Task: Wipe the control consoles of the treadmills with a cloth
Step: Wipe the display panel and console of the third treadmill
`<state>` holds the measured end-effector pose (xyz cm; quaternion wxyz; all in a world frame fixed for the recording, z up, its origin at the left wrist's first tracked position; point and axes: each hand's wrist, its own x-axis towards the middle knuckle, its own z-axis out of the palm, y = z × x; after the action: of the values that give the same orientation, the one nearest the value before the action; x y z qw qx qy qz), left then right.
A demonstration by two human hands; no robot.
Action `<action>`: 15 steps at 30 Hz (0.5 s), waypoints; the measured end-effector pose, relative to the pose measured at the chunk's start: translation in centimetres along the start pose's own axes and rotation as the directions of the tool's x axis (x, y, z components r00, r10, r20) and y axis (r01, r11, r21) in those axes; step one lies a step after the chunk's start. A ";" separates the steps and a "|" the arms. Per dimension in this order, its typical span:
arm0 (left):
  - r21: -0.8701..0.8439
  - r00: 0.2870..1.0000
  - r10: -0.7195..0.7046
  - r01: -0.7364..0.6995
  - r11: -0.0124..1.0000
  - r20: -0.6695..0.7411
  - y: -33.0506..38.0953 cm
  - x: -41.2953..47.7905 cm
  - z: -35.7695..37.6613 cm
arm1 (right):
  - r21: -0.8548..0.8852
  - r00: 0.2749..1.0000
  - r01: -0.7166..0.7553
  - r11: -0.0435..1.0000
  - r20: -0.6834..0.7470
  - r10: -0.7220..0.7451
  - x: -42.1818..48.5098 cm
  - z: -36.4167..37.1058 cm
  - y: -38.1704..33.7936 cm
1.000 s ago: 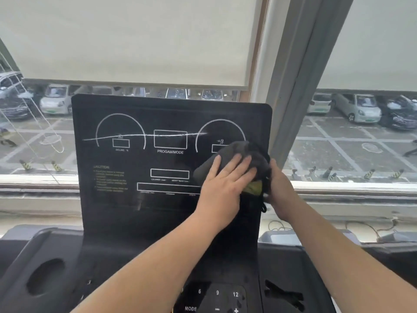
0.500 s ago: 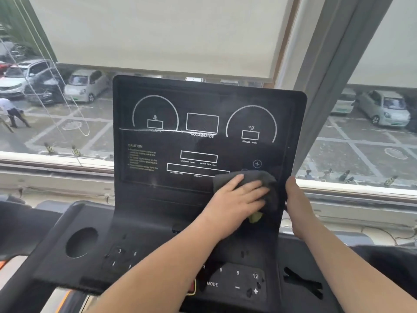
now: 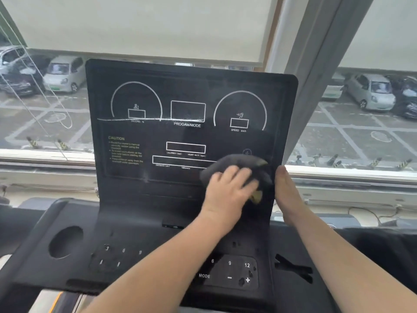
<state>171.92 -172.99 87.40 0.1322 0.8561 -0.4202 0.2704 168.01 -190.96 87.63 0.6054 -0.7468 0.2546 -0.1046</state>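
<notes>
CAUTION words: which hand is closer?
Left. The left hand, on the cloth, is right of the CAUTION label; the right hand, farther right, holds the console edge.

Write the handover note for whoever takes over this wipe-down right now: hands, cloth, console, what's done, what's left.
Left hand: flat on the dark cloth, pressing it to the lower right of the console screen.
Right hand: holds the console's right edge, fingers hidden behind it.
Done: cannot tell how much is already clean.
Left: a white streak runs across the dials; smudges show on the keypad near the plus key.
</notes>
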 end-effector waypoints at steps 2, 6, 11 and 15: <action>-0.055 0.990 0.092 -0.086 0.995 0.106 2.4 -0.6 1.4 | 0.035 0.999 -0.039 0.999 0.003 0.039 0.2 -0.2 -0.3; -0.112 0.973 0.149 -0.131 0.985 0.176 1.9 -0.7 1.0 | 0.080 0.996 -0.071 0.994 0.065 0.066 0.0 -1.1 -0.5; -0.004 0.959 0.203 -0.206 0.978 0.200 -4.0 -2.8 -2.2 | 0.060 0.996 -0.045 0.997 0.085 0.040 -0.3 -0.8 0.4; 0.087 0.996 0.024 -0.031 0.996 0.081 -8.9 -2.4 -5.0 | 0.018 0.996 -0.069 0.997 0.065 0.068 -0.2 -0.3 0.1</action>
<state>175.99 -163.73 90.14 0.0736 0.8654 -0.4246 0.2558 167.67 -191.12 87.63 0.6242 -0.7343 0.2593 -0.0623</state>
